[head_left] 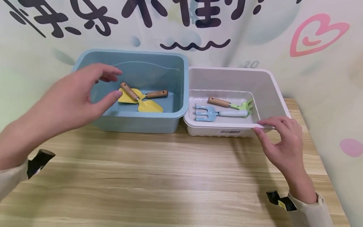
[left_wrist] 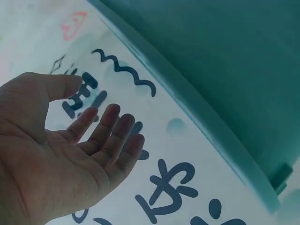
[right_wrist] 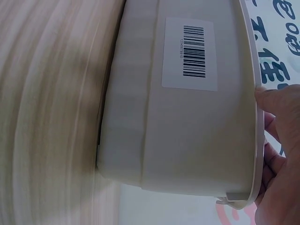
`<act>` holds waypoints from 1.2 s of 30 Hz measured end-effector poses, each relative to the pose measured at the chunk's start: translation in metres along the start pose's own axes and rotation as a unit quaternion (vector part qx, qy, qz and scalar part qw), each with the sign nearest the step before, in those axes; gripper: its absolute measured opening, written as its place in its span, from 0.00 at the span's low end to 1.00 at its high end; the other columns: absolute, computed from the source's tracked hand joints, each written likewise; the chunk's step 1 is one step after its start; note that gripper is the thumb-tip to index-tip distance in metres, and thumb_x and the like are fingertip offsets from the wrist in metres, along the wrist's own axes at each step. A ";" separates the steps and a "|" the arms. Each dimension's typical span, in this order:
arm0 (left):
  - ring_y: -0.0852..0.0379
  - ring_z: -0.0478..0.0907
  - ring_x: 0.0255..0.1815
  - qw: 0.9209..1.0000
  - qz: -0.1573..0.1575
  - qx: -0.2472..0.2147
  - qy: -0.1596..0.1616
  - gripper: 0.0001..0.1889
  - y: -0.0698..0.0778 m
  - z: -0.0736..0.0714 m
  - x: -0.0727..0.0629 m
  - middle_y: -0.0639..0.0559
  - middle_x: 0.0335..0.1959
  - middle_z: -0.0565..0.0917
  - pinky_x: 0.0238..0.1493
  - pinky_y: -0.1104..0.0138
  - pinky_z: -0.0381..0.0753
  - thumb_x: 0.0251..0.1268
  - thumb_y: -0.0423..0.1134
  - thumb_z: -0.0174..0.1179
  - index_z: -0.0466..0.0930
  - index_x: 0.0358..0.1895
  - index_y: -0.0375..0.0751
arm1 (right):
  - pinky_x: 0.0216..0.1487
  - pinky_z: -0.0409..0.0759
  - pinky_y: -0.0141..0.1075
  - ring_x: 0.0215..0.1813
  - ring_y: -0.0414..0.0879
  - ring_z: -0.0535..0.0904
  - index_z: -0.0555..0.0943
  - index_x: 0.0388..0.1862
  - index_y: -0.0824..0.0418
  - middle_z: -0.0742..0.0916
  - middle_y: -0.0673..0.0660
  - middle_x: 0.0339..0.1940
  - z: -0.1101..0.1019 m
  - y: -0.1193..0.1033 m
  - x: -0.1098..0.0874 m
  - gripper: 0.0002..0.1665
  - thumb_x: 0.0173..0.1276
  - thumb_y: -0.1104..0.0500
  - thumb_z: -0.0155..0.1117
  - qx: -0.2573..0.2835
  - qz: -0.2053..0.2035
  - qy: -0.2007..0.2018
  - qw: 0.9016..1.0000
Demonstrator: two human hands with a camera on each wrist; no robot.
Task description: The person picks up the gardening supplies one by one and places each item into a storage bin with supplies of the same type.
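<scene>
A blue tub holds two yellow trowels with wooden handles. Beside it on the right, a white tub contains a light blue hand fork and a green rake with a wooden handle. My left hand hovers above the blue tub's near left side, fingers spread and relaxed, holding nothing; the left wrist view shows its empty palm beside the blue tub's rim. My right hand pinches the white tub's front right rim, thumb on top.
Both tubs stand side by side on a wooden table, pushed against a wall with painted characters and a pink heart. A barcode label is stuck on the white tub's front wall. The table's right edge runs near my right wrist.
</scene>
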State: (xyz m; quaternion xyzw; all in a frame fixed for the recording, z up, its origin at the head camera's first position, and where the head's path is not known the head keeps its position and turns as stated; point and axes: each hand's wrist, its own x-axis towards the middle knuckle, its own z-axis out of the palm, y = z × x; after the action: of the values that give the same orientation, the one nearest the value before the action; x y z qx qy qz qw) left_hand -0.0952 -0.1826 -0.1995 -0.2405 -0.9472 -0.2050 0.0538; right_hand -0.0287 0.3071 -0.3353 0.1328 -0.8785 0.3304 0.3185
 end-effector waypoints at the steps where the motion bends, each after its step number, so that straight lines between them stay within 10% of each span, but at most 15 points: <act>1: 0.47 0.81 0.55 1.000 0.008 -0.002 0.009 0.25 0.002 0.001 -0.003 0.47 0.61 0.84 0.50 0.54 0.74 0.75 0.45 0.63 0.74 0.71 0.46 | 0.57 0.57 0.31 0.52 0.27 0.69 0.89 0.40 0.67 0.86 0.64 0.37 0.000 0.000 0.000 0.14 0.60 0.57 0.77 0.000 0.000 0.001 1.000; 9: 0.51 0.82 0.59 0.985 0.136 -0.016 0.102 0.23 0.014 0.014 -0.019 0.50 0.56 0.87 0.61 0.81 0.66 0.61 0.33 0.73 0.83 0.61 0.41 | 0.56 0.58 0.31 0.51 0.27 0.69 0.90 0.40 0.67 0.86 0.64 0.37 -0.002 -0.001 -0.001 0.14 0.61 0.57 0.77 0.000 0.000 0.008 1.000; 16: 0.50 0.81 0.55 0.976 0.165 -0.068 0.124 0.21 0.024 0.040 -0.033 0.48 0.52 0.87 0.63 0.80 0.67 0.60 0.33 0.72 0.84 0.58 0.41 | 0.58 0.58 0.30 0.52 0.26 0.70 0.90 0.40 0.67 0.86 0.64 0.36 -0.005 -0.003 -0.004 0.16 0.63 0.54 0.77 0.000 0.000 0.011 1.000; 23: 0.57 0.82 0.53 0.980 0.143 -0.075 0.114 0.14 0.027 0.062 -0.051 0.55 0.51 0.87 0.59 0.78 0.70 0.73 0.46 0.64 0.86 0.56 0.47 | 0.57 0.59 0.31 0.51 0.27 0.71 0.90 0.40 0.67 0.86 0.64 0.37 0.000 -0.004 -0.002 0.16 0.62 0.55 0.77 0.005 -0.003 0.010 1.000; 36: 0.58 0.83 0.47 0.992 0.075 -0.055 0.081 0.11 0.023 0.098 -0.070 0.60 0.45 0.87 0.47 0.63 0.81 0.64 0.36 0.72 0.87 0.48 0.49 | 0.58 0.60 0.32 0.52 0.27 0.72 0.90 0.41 0.66 0.87 0.64 0.38 0.002 -0.002 0.002 0.14 0.60 0.59 0.77 0.009 -0.011 0.000 1.000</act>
State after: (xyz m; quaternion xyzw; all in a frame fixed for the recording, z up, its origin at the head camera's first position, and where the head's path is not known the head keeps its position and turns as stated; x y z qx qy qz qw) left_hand -0.0235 -0.1539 -0.2944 -0.2960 -0.9063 -0.2712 0.1318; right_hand -0.0298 0.3040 -0.3340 0.1450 -0.8743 0.3344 0.3206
